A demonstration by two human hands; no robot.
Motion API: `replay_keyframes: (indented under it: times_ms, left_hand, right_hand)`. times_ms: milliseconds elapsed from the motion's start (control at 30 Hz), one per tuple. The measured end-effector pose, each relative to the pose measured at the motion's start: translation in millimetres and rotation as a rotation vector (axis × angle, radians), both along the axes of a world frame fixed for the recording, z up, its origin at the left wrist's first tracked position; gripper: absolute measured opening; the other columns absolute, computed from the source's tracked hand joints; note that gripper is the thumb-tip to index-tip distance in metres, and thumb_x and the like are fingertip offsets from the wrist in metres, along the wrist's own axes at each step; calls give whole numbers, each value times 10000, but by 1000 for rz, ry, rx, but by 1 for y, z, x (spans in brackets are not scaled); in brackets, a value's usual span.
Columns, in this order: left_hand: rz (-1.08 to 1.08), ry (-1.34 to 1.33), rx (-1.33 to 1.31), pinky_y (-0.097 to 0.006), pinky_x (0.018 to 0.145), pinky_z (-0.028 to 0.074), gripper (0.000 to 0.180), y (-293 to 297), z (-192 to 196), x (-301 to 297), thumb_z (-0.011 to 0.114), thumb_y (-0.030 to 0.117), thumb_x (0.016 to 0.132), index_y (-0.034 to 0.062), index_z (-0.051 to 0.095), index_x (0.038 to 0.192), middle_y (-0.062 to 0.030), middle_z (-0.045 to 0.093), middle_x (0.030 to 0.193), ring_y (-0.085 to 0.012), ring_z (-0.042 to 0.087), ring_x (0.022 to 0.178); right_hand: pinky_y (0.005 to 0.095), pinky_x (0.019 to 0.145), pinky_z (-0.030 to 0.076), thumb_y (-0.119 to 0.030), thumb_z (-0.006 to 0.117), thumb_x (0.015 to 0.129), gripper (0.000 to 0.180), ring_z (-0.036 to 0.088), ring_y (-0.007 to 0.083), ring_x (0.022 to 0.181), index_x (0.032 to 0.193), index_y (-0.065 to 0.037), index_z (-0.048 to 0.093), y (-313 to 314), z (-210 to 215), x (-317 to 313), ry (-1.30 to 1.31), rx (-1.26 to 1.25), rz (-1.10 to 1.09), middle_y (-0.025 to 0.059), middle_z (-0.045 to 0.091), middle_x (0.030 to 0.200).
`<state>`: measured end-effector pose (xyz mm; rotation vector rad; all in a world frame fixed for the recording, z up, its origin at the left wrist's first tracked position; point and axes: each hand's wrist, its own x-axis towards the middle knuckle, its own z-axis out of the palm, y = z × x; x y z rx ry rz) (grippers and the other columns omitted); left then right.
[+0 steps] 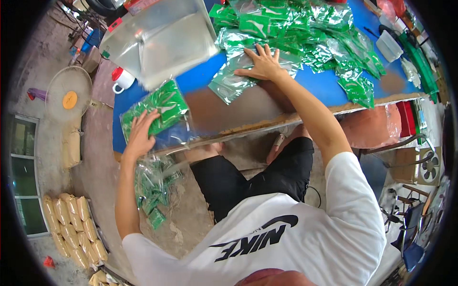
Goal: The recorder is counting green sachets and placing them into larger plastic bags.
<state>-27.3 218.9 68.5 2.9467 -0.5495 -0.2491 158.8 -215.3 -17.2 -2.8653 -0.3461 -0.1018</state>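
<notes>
My left hand (139, 132) lies with fingers stretched over a clear plastic bag of green packets (171, 107) at the table's left front corner. Its thumb is apart from the fingers, and nothing shows gripped in it. Farther right, my right hand (263, 65) is spread flat on a clear plastic packet (230, 85) with some green in it. That packet lies at the near side of a large heap of shiny green packets (286, 28), which covers the back of the table. What lies under each palm is hidden.
The blue table (202, 71) has a worn brown front edge. A large translucent bin (179, 47) and a white mug (123, 80) stand at its left. More green packets (156, 217) lie below by the floor. A fan (69, 94) stands left; a clear container (389, 46) sits far right.
</notes>
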Motion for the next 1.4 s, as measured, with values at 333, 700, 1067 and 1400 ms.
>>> replay_keyframes:
  times_ms: [333, 700, 1067, 1400]
  left_hand:
    - [547, 248, -1223, -278, 701, 552, 215, -163, -83, -116, 634, 178, 974, -29, 676, 930, -111, 699, 865, -167, 690, 785]
    - [728, 461, -1762, -298, 780, 586, 240, -187, -124, -81, 650, 162, 962, -27, 659, 1109, -97, 701, 1065, -175, 693, 866]
    - [809, 365, -2023, -390, 960, 524, 367, -202, -105, -95, 699, 53, 913, -7, 573, 1253, -91, 640, 1203, -208, 628, 1113]
    - [930, 503, -2160, -364, 1044, 475, 444, -209, -104, -111, 706, 46, 895, 44, 541, 1307, -67, 623, 1269, -203, 599, 1184]
  right_hand:
    - [693, 1145, 145, -735, 538, 843, 873, 210, 471, 1466, 1464, -126, 469, -19, 13, -120, -382, 43, 179, 249, 347, 1536]
    - [576, 1162, 250, -492, 551, 956, 618, 328, 422, 1421, 1354, -20, 521, 31, 13, -204, -246, 252, 592, 214, 457, 1456]
    - [548, 1042, 378, -390, 599, 951, 470, 465, 452, 1253, 1175, 22, 616, 7, 23, -183, -343, 331, 354, 225, 564, 1281]
    - [640, 1113, 252, -673, 633, 808, 806, 443, 411, 1251, 1326, -56, 596, 15, 20, -186, -259, 121, 568, 216, 529, 1169]
